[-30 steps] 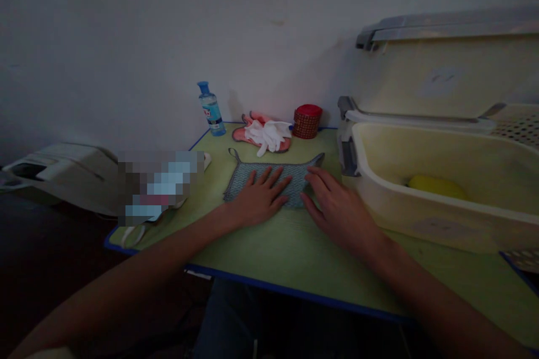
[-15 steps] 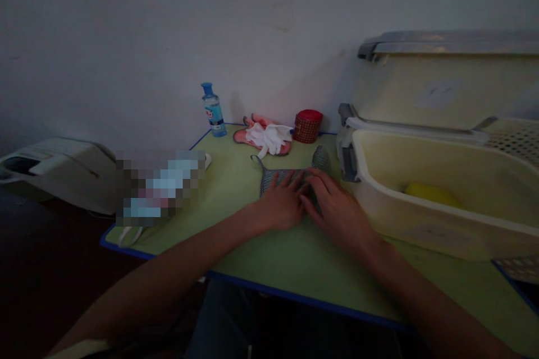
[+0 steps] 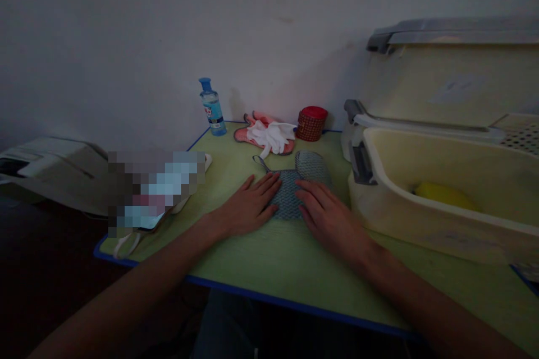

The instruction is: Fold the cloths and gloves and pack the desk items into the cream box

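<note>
A grey-blue mesh cloth (image 3: 301,176) with a small loop at its left corner lies folded on the green table (image 3: 269,258). My left hand (image 3: 248,207) lies flat and open on the table, its fingertips on the cloth's left edge. My right hand (image 3: 326,216) is flat and open too, fingers resting on the cloth's lower right part. Both forearms reach in from the bottom of the view.
A cream plastic bin (image 3: 442,190) with an open lid stands at the right, a yellow object (image 3: 444,193) inside. At the back are a blue bottle (image 3: 211,107), pink and white gloves (image 3: 267,134) and a red tub (image 3: 310,122). A blurred patch lies at the left.
The cloth was spread wide a second ago; it has been folded over toward the right and is narrower. My hands came together, then spread flat again on the folded cloth.
</note>
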Demonstrator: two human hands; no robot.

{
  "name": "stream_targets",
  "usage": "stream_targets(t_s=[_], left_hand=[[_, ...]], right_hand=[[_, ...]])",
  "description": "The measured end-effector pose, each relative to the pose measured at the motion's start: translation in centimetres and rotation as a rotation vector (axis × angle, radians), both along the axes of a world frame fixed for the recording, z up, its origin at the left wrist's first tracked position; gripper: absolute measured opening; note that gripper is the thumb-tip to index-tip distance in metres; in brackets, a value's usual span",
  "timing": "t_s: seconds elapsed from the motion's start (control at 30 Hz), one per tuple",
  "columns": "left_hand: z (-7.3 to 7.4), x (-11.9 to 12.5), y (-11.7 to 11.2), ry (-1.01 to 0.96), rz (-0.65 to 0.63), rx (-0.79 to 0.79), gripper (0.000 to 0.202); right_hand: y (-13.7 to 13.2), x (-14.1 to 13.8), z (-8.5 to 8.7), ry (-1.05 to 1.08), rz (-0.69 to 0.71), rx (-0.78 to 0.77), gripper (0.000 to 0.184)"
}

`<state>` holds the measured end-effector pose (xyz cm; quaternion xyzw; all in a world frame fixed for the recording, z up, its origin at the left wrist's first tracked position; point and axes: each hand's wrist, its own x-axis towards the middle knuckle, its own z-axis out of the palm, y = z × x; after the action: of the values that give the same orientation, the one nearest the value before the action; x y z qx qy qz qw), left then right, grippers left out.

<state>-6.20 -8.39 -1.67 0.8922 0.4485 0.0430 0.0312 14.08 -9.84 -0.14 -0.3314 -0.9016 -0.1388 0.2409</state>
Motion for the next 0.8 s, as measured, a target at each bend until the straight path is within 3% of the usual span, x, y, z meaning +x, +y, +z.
stream_targets(t_s=[0.2, 0.63, 0.8], left_hand=[[0.1, -0.2, 0.2, 0.003, -0.017, -0.01, 0.052], [-0.1, -0.4, 0.3, -0.042, -0.049, -0.019, 0.038], [0.4, -0.7, 0.7, -0.265, -0.031, -0.109, 0.043]], right_hand=[[0.1, -1.6, -1.1, -0.078, 0.167, 0.031, 0.028], [-0.4, -1.9, -1.4, -0.078, 0.275, -0.092, 0.031], [-0.7, -1.8, -1.0, -0.071, 0.25, -0.189, 0.027]])
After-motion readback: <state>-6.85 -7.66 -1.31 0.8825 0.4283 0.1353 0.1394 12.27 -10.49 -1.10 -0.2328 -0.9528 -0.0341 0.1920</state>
